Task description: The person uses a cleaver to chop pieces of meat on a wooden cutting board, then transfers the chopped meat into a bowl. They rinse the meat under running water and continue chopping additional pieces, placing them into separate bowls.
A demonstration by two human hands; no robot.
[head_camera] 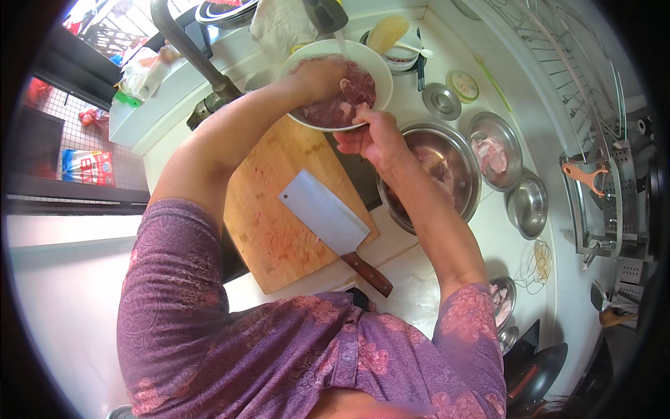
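Observation:
A white bowl (386,73) at the top of the view holds raw red meat (362,89) in cloudy pinkish water. My left hand (320,78) reaches into it, its fingers hidden among the meat and water, so its grip cannot be made out. At the bowl's near right rim is my right hand (374,135), thumb over the edge and fingers below. A thin stream falls into the bowl from a dark spout (325,15). Nearer me, a cleaver (327,212) with a wooden handle lies on a wooden cutting board (272,246), touched by neither hand.
Right of the board, a large steel basin (473,173) holds meat pieces under my right forearm. Steel bowls (515,152) line the wall, one with pale meat. A metal pipe (196,50) rises at upper left. Wire racks (570,78) and a peeler (586,175) hang right.

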